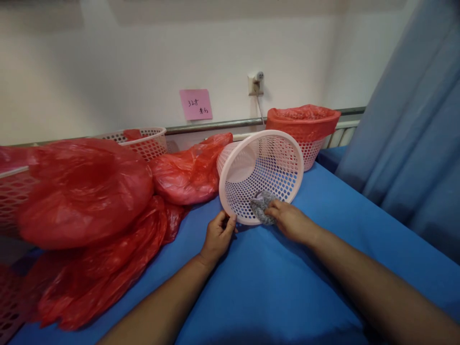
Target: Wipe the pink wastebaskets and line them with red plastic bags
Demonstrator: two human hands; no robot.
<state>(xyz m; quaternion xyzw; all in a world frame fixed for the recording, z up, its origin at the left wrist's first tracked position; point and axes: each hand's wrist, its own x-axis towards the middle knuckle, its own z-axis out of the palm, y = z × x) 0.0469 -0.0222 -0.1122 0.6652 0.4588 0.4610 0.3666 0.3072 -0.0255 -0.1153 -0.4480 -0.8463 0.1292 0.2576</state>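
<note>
A pale pink perforated plastic basket (240, 175) lies on its side on the blue sheet (251, 282), its mouth facing me. My left hand (218, 235) pinches the lower left of the basket's rim between thumb and fingers. In my right hand (287, 218) is a bunched grey cloth (264, 207), pressed at the lower inside of the basket, just within the rim. The fingertips of my right hand are partly hidden by the cloth.
Red plastic bags (86, 191) are heaped at the left. Behind them stands another basket (153, 143). A red-lined basket (311, 148) stands back right. A metal rail (212, 126), a plugged socket (256, 84) and a pink note (196, 104) are at the wall. A blue curtain (402, 129) hangs right.
</note>
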